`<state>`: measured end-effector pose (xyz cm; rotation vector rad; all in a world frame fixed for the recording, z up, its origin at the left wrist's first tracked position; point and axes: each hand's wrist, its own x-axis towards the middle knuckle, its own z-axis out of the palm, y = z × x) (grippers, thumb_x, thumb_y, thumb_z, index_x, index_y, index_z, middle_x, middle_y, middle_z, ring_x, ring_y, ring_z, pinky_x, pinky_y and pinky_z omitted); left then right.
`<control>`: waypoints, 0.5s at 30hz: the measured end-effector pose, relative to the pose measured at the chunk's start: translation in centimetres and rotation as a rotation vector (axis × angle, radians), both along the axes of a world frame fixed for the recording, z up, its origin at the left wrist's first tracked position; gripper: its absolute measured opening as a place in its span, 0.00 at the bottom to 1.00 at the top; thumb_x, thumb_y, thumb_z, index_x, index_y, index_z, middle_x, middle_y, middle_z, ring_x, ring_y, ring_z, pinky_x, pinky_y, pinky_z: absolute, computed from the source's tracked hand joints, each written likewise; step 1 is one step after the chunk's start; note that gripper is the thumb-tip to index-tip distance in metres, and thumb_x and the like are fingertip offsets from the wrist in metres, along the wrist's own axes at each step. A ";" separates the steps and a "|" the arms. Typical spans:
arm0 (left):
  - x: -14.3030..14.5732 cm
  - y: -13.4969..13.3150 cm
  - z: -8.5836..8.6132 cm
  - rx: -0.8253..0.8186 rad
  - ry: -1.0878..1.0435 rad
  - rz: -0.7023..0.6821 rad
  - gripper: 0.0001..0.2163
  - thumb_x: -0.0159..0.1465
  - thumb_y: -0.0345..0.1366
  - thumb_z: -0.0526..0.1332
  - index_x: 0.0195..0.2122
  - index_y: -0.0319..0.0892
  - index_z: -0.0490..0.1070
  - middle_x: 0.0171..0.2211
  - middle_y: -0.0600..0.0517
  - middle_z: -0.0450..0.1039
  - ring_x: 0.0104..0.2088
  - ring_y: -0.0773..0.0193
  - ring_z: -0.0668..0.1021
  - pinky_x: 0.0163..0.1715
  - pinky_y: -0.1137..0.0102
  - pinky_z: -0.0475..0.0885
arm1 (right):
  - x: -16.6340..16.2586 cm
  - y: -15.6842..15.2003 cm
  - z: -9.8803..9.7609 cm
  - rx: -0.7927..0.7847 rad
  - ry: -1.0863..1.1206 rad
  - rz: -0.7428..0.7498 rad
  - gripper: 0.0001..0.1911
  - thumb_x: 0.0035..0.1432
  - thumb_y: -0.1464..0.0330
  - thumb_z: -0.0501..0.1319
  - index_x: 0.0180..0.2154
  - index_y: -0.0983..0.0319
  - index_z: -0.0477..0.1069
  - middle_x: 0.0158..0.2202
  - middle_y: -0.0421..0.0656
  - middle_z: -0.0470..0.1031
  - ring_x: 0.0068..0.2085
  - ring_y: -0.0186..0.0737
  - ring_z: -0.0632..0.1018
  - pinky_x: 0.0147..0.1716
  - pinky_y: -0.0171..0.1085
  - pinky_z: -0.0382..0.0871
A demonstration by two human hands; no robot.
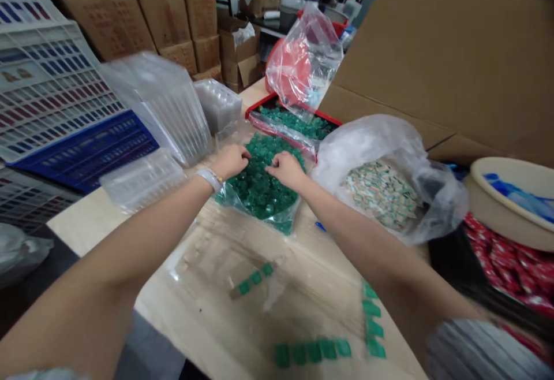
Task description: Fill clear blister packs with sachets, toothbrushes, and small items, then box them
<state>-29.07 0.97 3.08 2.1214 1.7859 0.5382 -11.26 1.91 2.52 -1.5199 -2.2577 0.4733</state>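
Observation:
A heap of small translucent green pieces (pixel 264 192) lies on a clear plastic bag (pixel 283 227) on the table. My left hand (pixel 231 161), with a band at the wrist, is at the heap's left edge, its fingers curled together. Over the heap's right side, my right hand (pixel 284 169) has thumb and fingers pinched. Anything in either hand's fingertips is too small or hidden to make out. Nearer to me, a clear plastic tray (pixel 190 259) holds a short row of green pieces (pixel 256 278). More green pieces (pixel 314 351) form a row at the front, and others line the right side.
Beyond the heap stands a red-rimmed tray (pixel 337 121) of green pieces. A white plastic bag (pixel 372 137) of small printed packets is on the right, by a beige basin (pixel 493 195). Clear trays (pixel 160 103) and crates (pixel 86 143) stand left; a cardboard box (pixel 411 51) rises right.

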 end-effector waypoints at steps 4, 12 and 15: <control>0.9 -2.0 1.5 -0.096 -0.253 0.103 0.13 0.54 0.33 0.54 0.37 0.35 0.74 0.29 0.48 0.75 0.32 0.61 0.76 0.37 0.68 0.70 | 2.7 -5.3 1.0 -0.202 0.284 0.134 0.08 0.44 0.66 0.61 0.24 0.63 0.65 0.24 0.37 0.63 0.26 0.30 0.64 0.28 0.31 0.58; 3.7 -11.9 1.6 -0.600 -1.091 0.195 0.12 0.51 0.25 0.55 0.37 0.35 0.70 0.22 0.52 0.71 0.24 0.70 0.74 0.31 0.70 0.72 | 6.3 -17.8 -3.3 -0.755 0.451 0.086 0.05 0.49 0.68 0.57 0.27 0.62 0.70 0.21 0.36 0.66 0.22 0.31 0.67 0.23 0.32 0.61; 5.2 -16.1 -0.1 -0.691 -1.223 0.224 0.05 0.52 0.30 0.57 0.29 0.36 0.70 0.21 0.53 0.70 0.23 0.71 0.73 0.28 0.73 0.71 | 5.6 -18.7 -4.0 -0.456 0.310 0.138 0.07 0.52 0.71 0.56 0.26 0.61 0.72 0.25 0.39 0.67 0.29 0.33 0.69 0.30 0.34 0.63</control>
